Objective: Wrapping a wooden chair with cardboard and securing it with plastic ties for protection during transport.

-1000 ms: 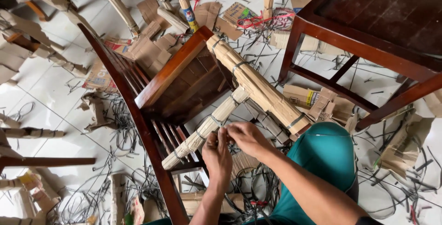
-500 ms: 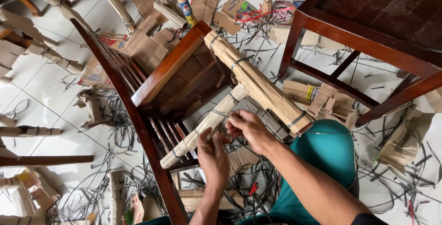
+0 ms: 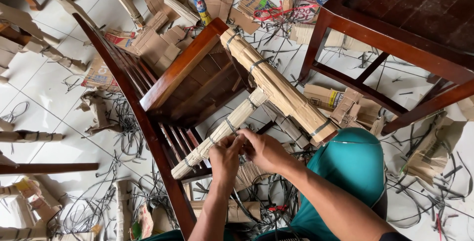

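A dark wooden chair (image 3: pixel 182 68) lies tipped over in front of me. Two of its legs are wrapped in brown cardboard bound with grey plastic straps: a thick one (image 3: pixel 281 90) and a thinner one (image 3: pixel 217 135). My left hand (image 3: pixel 224 158) and my right hand (image 3: pixel 264 149) meet at the thinner leg. Their fingertips pinch together at a strap (image 3: pixel 230 125) that goes around it. My knee in teal cloth (image 3: pixel 353 167) sits just right of my hands.
A dark red-brown wooden table (image 3: pixel 395 34) stands at the upper right. Cardboard scraps (image 3: pixel 158 43) and cut black straps (image 3: pixel 123 122) litter the white tile floor. More cardboard-wrapped furniture legs (image 3: pixel 44 53) lie at the left and along the top.
My left hand opened and dropped away from the leg, then came back up. Both hands now pinch together at the strap again. The view shifted slightly.
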